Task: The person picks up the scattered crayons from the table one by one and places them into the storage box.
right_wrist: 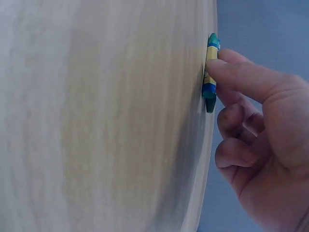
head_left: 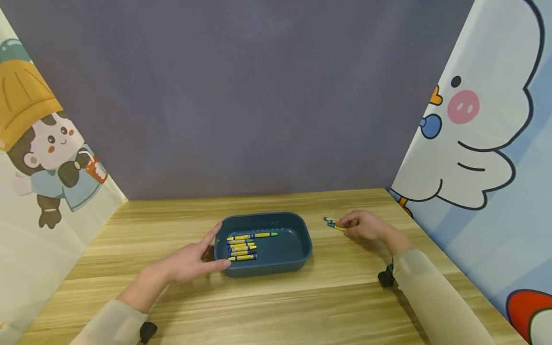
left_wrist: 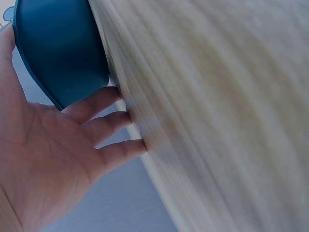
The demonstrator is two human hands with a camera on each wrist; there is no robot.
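My left hand (head_left: pixel 185 262) spans the left end of a dark blue plastic box (head_left: pixel 282 251), thumb at the front rim and forefinger along the back left. In the left wrist view, the other fingertips of that hand rest on the wooden surface beside the box. Inside the box, several yellow-labelled crayons (head_left: pixel 242 258) lie in a stack on the left. To the right of it, my right hand (head_left: pixel 364 225) pinches a green crayon (right_wrist: pixel 212 52) between thumb and forefinger, low at the tabletop. A dark green crayon tip (right_wrist: pixel 210 105) shows just beside it.
Another crayon (head_left: pixel 328 219) lies on the table behind the pinched one. The wood-grain table (head_left: pixel 276 311) meets a grey panel (head_left: pixel 258 105) at the back. Cartoon-printed sheets (head_left: pixel 470 158) stand along both sides.
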